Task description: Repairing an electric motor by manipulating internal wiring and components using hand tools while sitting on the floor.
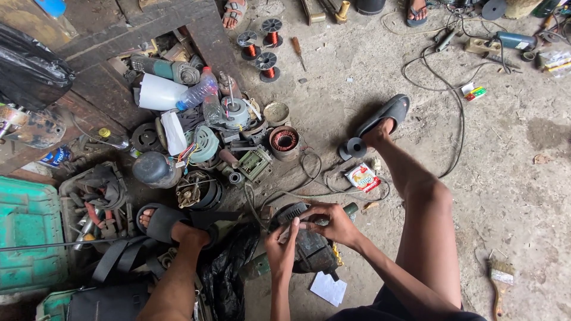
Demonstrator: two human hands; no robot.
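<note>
While the person sits on the floor, both hands work on a dark motor (306, 241) between the legs: the left hand (281, 244) pinches its top and the right hand (333, 223) grips its side. Its cover looks still on. Farther off lie a coil (285, 140) and wire spools (266, 60).

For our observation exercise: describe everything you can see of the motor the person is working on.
The electric motor is a dark, grimy, rounded metal body with a ribbed black end cover facing up-left. It rests on the dusty floor between the person's legs, above a white paper scrap. The left hand grips its near side; the right hand presses on top.
</note>
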